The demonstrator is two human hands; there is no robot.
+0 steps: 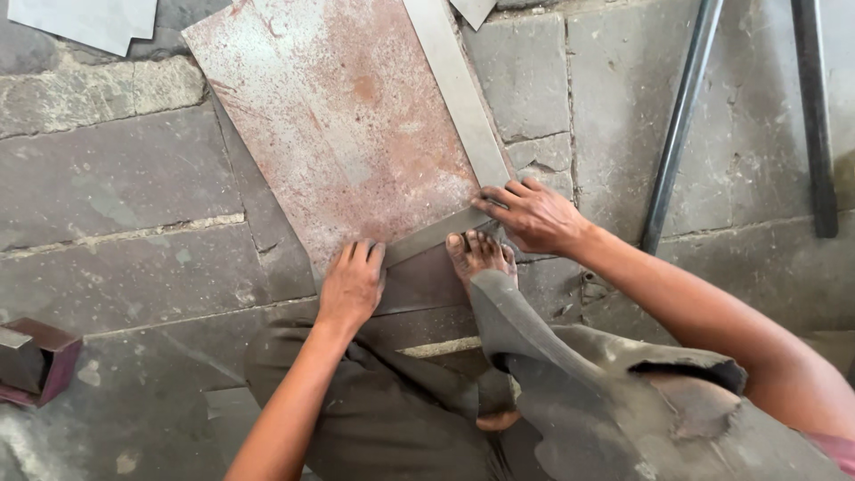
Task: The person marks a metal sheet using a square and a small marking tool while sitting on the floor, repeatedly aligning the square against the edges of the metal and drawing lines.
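A rusty reddish metal sheet [338, 116] lies flat on the stone floor. A large grey steel square [459, 93] rests along its right edge, with the short arm [432, 236] across the sheet's near edge. My left hand [352, 285] presses flat on the sheet's near edge beside the short arm. My right hand [530, 214] presses its fingers on the corner of the square. My bare foot [481, 254] stands on the near edge between the two hands.
A dark metal pipe [681, 116] lies diagonally to the right, and a flat dark bar [815, 107] sits further right. A reddish square tube piece [36, 361] lies at the left edge. Pale sheet offcuts [89, 20] sit at the top left.
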